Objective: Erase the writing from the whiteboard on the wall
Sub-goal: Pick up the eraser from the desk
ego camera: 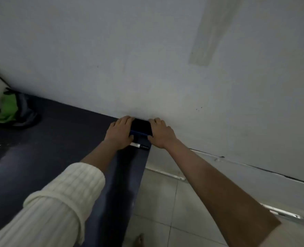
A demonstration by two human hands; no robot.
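Below, dark table (40,157) against wall (147,59)

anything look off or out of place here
A green and grey bundle lies crumpled at the far left corner of the dark surface. A pale strip slants across the wall, askew.

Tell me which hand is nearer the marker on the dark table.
Left. The left hand lies over the marker's white end, seemingly touching it. The right hand sits just above its dark tip, slightly apart.
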